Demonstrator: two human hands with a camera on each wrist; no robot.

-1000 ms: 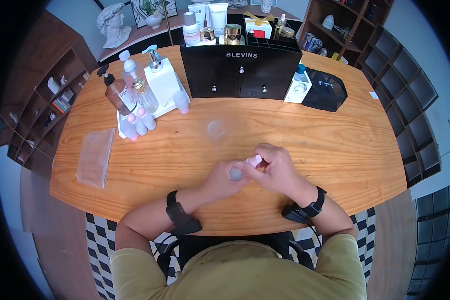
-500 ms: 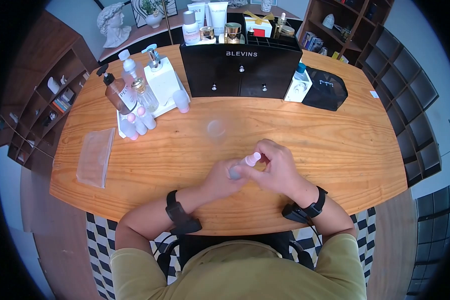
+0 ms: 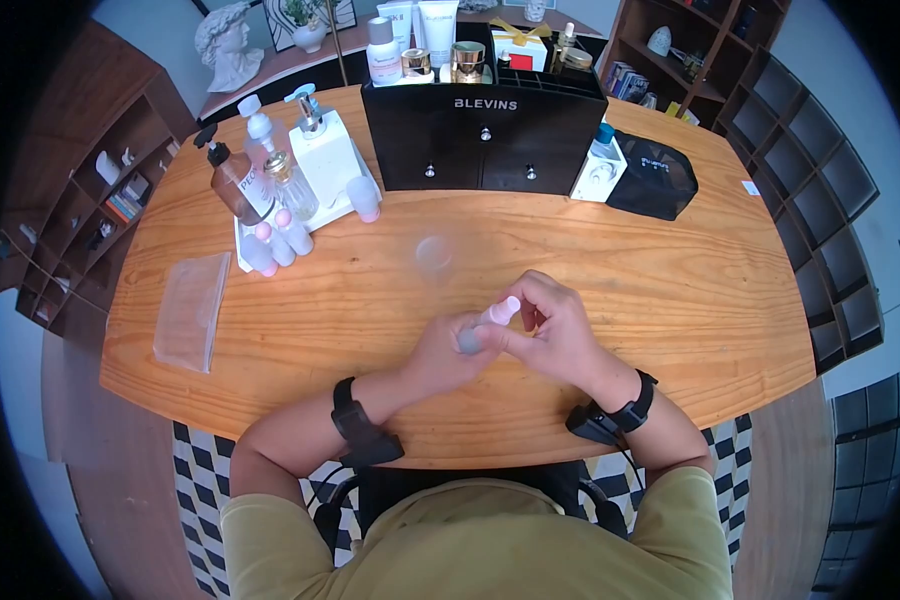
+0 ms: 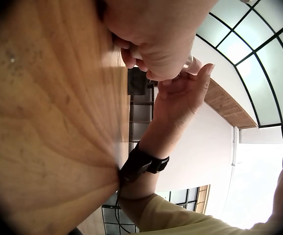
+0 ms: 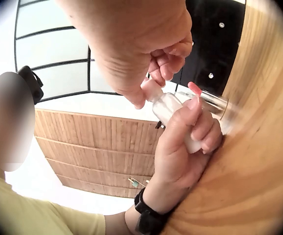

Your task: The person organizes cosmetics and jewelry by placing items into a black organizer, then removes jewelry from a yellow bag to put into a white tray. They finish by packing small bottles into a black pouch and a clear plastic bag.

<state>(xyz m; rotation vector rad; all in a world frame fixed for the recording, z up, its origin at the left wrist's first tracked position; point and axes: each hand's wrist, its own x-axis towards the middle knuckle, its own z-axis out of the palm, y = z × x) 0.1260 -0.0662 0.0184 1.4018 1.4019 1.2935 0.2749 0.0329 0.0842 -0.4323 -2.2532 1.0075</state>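
My left hand (image 3: 446, 352) grips a small translucent bottle (image 5: 167, 107) with a pink top (image 3: 504, 310), its fingers wrapped round the body. The bottle is tilted, top toward my right hand (image 3: 552, 325). In the right wrist view, my right thumb and curled fingers pinch the pink top from both sides. The left wrist view shows the back of my left hand (image 4: 151, 39) covering most of the bottle. Both hands are close over the front middle of the table (image 3: 670, 330).
A clear round thing (image 3: 433, 255) stands beyond my hands. At the back is a black drawer organizer (image 3: 485, 145) with cosmetics, beside a black pouch (image 3: 655, 175). On the left, a white tray (image 3: 355, 206) carries several bottles, and a clear zip pouch (image 3: 191, 312) lies nearer.
My right hand has shifted slightly away from me and loosened round the pink top, so more of it shows. My left hand keeps its hold on the bottle.
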